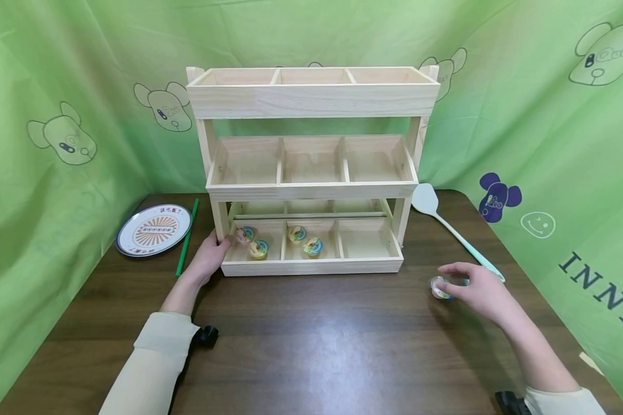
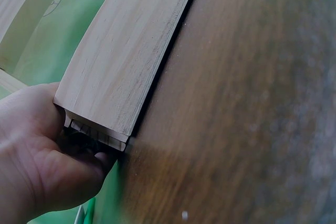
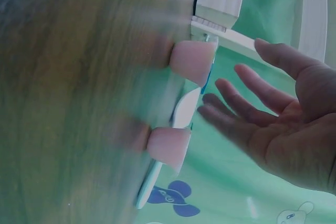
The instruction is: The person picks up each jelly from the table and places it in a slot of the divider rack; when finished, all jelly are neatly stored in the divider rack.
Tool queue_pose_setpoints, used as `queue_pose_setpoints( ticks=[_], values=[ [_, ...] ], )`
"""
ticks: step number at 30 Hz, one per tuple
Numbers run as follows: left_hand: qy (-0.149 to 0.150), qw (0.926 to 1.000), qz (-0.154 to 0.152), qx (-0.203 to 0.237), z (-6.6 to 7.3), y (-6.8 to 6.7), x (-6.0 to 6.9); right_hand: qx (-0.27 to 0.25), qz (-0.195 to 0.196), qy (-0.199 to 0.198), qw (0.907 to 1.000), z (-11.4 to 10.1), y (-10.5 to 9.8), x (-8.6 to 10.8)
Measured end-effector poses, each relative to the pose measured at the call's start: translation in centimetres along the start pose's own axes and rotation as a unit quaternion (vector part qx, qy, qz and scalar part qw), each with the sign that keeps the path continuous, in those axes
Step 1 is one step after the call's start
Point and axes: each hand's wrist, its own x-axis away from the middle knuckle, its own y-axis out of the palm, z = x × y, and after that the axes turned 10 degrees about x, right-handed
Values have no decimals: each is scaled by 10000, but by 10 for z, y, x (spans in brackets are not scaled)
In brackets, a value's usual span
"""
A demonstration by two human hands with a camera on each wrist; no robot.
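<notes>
A three-tier wooden rack (image 1: 311, 266) stands on the table. At its lower left end, my left hand (image 1: 210, 256) grips the corner of the bottom tray; the left wrist view shows the thumb side against the wood (image 2: 121, 61). Two small lidded jelly cups lie in the bottom tray's left compartment and two in its middle one. To the right of the rack, my right hand (image 1: 475, 291) is over two pink jelly cups, a nearer one (image 3: 193, 62) and another (image 3: 169, 145). Its fingers are spread and loosely bent, apart from both cups in the right wrist view.
Left of the rack are a round white plate (image 1: 156, 230) with a dark rim and a green stick (image 1: 187, 237). A pale spatula (image 1: 426, 199) lies at the right, its handle running toward my right hand. Green cloth (image 1: 550, 144) hangs around the table.
</notes>
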Motion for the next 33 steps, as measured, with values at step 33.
queue_pose_setpoints(
  ticks=[33],
  values=[
    [-13,9999,-10,-109,-1,0,0,33,191,58,9998,-8,15,-15]
  ],
)
